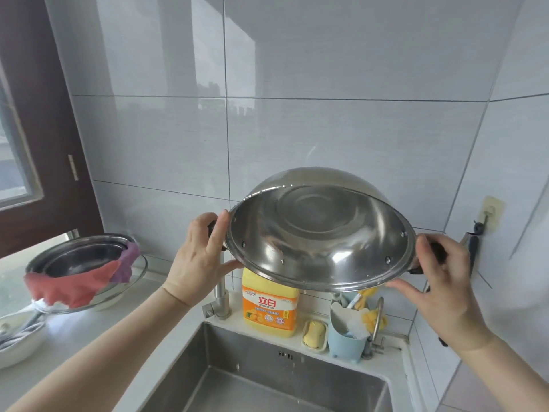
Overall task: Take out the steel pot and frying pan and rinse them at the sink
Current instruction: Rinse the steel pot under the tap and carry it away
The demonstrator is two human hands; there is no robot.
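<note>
We hold the steel pot [320, 233] up over the sink [267, 379], tilted so its hollow faces us — our left hand [199, 257] curled round the left handle, our right hand [439, 281] grasping the right one. Behind it stands a yellow soap bottle [270, 307]; on the desk [89, 331] at left — stacked bowls [80, 257].

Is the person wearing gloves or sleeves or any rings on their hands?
No gloves, and no sleeves in view: both forearms are bare right down to the picture's edge. The left hand and the right hand show no rings, watch or bracelet.
</note>
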